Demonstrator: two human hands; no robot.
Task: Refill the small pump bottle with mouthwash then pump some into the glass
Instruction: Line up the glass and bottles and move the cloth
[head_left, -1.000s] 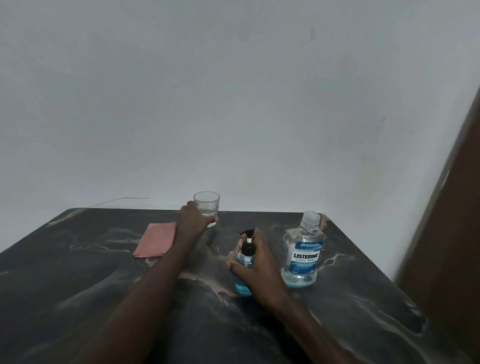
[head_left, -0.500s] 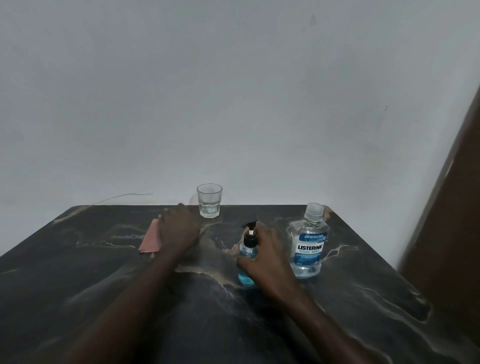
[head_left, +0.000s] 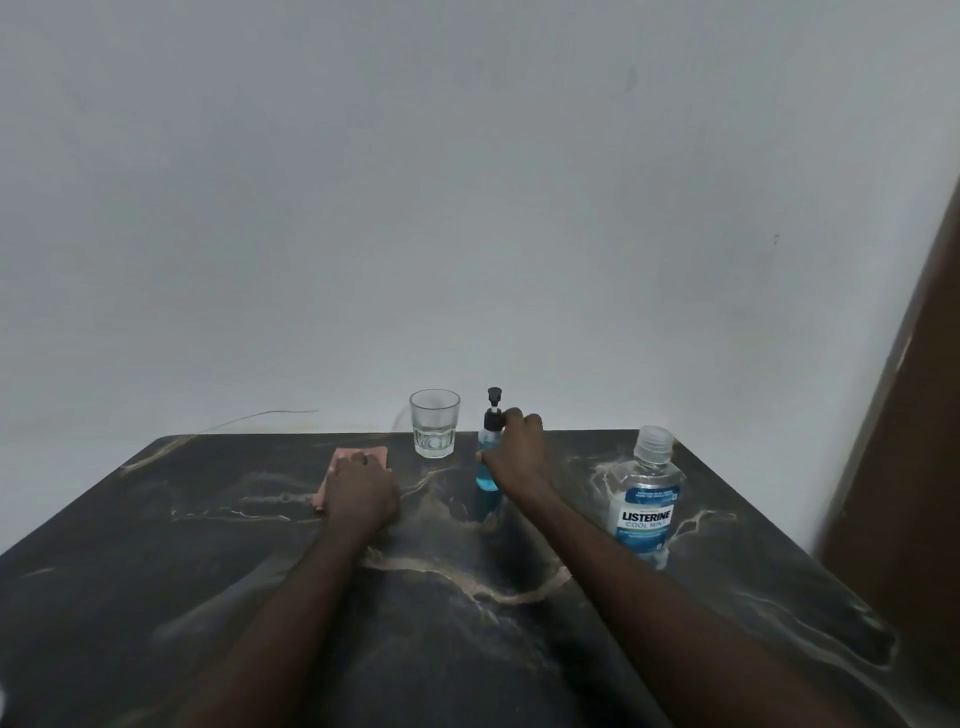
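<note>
Head view: right hand (head_left: 517, 449) hides pump bottle (head_left: 487, 462) side; left hand (head_left: 360, 496) covers cloth (head_left: 358, 457).

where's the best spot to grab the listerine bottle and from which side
Grip the Listerine bottle around its labelled body, below the narrow neck and cap. It stands upright and untouched, to the right of the right hand, which is wrapped on the pump bottle, so I'd come in from the near side.

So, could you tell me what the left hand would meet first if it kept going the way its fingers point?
The left hand already lies on the pink cloth. Straight ahead, it would cross the cloth's far edge, then probably pass just left of the glass toward the wall; depth is hard to judge.
</note>
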